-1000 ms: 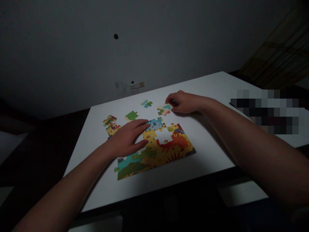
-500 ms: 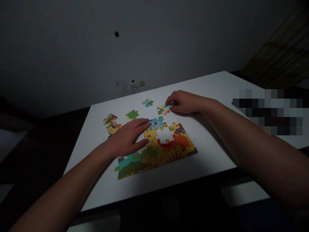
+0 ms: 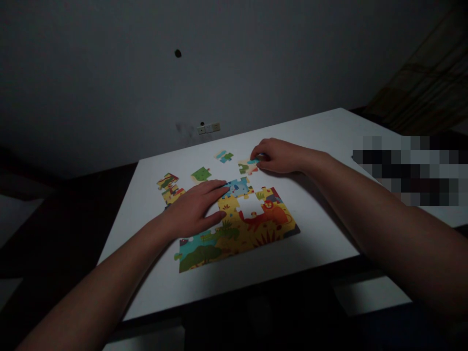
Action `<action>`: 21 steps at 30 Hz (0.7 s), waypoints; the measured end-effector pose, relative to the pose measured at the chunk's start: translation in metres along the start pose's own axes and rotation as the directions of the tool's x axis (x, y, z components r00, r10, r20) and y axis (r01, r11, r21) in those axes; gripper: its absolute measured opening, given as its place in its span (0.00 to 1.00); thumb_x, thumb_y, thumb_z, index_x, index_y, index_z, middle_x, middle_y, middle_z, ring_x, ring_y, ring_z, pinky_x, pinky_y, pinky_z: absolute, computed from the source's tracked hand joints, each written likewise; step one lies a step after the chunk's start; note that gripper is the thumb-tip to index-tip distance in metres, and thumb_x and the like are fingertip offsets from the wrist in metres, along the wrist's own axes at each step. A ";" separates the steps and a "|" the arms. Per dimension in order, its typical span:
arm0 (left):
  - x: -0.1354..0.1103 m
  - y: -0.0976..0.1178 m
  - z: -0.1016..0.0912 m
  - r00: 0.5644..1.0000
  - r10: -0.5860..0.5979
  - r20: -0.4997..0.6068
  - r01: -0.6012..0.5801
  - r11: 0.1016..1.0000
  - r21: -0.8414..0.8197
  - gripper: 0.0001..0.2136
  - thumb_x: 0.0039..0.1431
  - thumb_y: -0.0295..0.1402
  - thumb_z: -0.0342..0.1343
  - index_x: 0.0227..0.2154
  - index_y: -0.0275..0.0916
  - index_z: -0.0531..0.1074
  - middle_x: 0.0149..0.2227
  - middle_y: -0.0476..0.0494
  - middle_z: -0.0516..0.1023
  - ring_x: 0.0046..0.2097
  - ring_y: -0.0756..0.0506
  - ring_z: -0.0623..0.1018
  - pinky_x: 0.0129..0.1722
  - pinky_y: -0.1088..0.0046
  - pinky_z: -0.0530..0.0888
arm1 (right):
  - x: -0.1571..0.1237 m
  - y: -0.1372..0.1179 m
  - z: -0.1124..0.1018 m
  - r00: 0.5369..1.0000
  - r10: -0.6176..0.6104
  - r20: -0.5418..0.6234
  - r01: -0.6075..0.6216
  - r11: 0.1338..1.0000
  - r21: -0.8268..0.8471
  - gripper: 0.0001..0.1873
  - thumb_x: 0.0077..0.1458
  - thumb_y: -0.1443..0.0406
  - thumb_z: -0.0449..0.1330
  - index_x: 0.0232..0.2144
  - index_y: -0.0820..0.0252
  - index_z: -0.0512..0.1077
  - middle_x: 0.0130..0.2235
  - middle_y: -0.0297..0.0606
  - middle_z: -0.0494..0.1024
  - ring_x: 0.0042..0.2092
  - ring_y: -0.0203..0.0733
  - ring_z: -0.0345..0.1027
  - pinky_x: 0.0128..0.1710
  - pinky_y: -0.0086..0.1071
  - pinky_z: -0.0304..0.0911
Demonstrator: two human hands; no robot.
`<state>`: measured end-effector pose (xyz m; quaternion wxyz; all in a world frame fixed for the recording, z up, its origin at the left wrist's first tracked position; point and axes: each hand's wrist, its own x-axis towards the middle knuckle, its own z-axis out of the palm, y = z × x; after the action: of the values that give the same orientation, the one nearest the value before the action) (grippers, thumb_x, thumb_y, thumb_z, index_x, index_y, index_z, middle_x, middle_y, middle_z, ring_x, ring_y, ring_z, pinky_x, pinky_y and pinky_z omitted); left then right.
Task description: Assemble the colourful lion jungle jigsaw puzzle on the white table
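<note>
A partly joined colourful jigsaw puzzle [image 3: 252,226] lies on a white table [image 3: 318,234], with a piece-shaped gap near its middle. My left hand [image 3: 193,207] rests flat on the puzzle's left part, fingers stretched out. My right hand [image 3: 276,155] reaches to the far side and pinches the edge of a loose pale piece [image 3: 247,167] with green and red on it. Other loose pieces lie beyond: a green piece [image 3: 201,174], a blue-green piece [image 3: 223,156] and a small pile of pieces [image 3: 169,187] at the left.
A dark flat object, partly pixelated, lies at the table's right edge [image 3: 356,157]. A wall socket [image 3: 208,128] sits on the grey wall behind. The room is dim, and dark floor surrounds the table.
Hardly anything moved. My right hand's fingers have shifted slightly on the pale loose piece; my left hand stays flat on the puzzle.
</note>
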<state>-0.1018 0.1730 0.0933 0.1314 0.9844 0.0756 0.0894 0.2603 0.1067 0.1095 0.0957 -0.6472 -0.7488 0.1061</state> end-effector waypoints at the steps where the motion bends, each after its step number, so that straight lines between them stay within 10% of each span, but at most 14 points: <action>1: 0.000 0.000 0.000 1.000 0.003 0.000 -0.003 1.000 0.004 0.29 0.79 0.47 0.59 0.77 0.46 0.67 0.77 0.30 0.72 0.75 0.28 0.75 0.73 0.38 0.76 | 0.000 0.000 0.000 1.000 0.004 0.003 -0.004 1.000 -0.005 0.27 0.67 0.59 0.63 0.65 0.52 0.83 0.64 0.49 0.85 0.62 0.60 0.78 0.64 0.49 0.71; 21: 0.001 -0.005 -0.004 0.982 -0.158 -0.102 0.175 0.966 0.193 0.24 0.79 0.48 0.55 0.68 0.42 0.77 0.72 0.29 0.78 0.70 0.27 0.79 0.68 0.34 0.79 | 0.002 0.002 0.005 1.000 0.002 -0.025 -0.001 1.000 0.005 0.27 0.65 0.59 0.64 0.64 0.52 0.83 0.65 0.49 0.84 0.62 0.63 0.78 0.63 0.52 0.71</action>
<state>-0.1026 0.1789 0.0958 0.0352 0.9780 0.1722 0.1120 0.2609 0.1090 0.1040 0.1065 -0.6488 -0.7468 0.1000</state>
